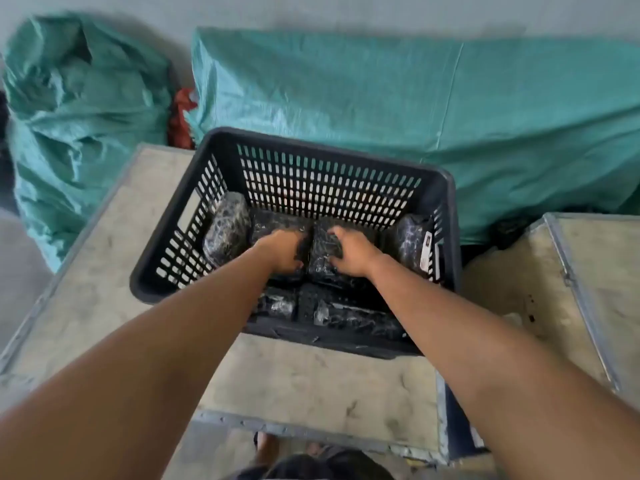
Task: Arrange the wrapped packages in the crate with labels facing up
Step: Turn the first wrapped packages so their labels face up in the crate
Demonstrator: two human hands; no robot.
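The left hand (282, 252) and right hand (351, 254) are closed around the two sides of one wrapped package (323, 252) at the middle of the black crate (332, 147), which is set on the bench (104, 271). Green sacks (450, 109) are piled beyond. A labelled package (417, 245) is leaned against the right wall, label sideways.
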